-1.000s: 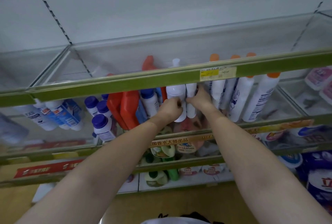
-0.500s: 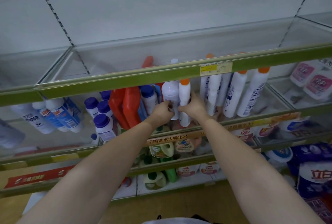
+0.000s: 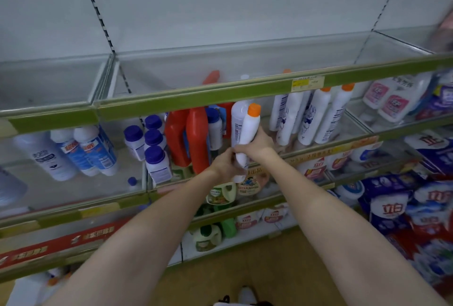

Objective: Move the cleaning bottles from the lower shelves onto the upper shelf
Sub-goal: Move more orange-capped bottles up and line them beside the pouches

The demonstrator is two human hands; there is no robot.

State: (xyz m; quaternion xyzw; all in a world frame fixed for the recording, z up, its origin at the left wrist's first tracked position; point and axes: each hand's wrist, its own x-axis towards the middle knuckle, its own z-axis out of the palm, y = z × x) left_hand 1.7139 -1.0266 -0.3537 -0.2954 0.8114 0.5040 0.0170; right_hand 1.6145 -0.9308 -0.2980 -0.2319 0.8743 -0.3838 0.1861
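Got two white bottles in my hands right now, out in front of the middle shelf. My right hand (image 3: 255, 145) is wrapped round the orange-capped bottle (image 3: 248, 131), which leans a bit to the right with its cap up. My left hand (image 3: 224, 164) grips the bottom of the other white bottle (image 3: 237, 119), tucked just behind the first, its top up against the green shelf rail (image 3: 196, 98). The two bottles touch side by side, and my hands meet at their bases. Left of my hands stand two red jugs (image 3: 188, 134), then a bunch of purple-capped bottles (image 3: 153, 148). Right of my hands, more white bottles with orange caps (image 3: 318, 114) lean on the same shelf. Above my hands is the upper shelf (image 3: 220, 68), glass-fronted, with a yellow price tag (image 3: 307, 83) on its rail.
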